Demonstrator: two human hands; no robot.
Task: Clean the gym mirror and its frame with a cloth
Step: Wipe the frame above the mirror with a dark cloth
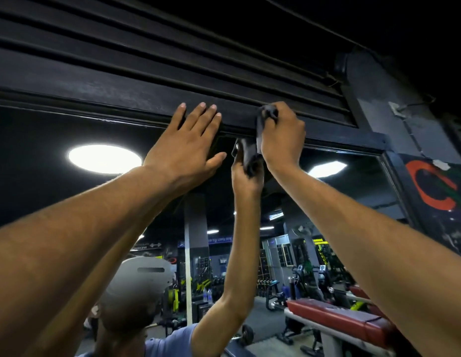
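The gym mirror (pixel 69 197) fills the lower part of the view under a black top frame (pixel 121 113). My left hand (pixel 185 148) lies flat with straight fingers across the frame's top rail and the glass. To its right, my right hand (pixel 283 135) grips a dark cloth (pixel 261 124) and holds it against the frame's top rail. The mirror reflects my raised arms, the cloth and my capped head below them.
Black horizontal slats (pixel 172 60) run above the frame. A dark pillar (pixel 378 99) stands at the right, with a wall showing a red letter (pixel 430 189). Reflected in the glass are ceiling lights, red benches and gym machines.
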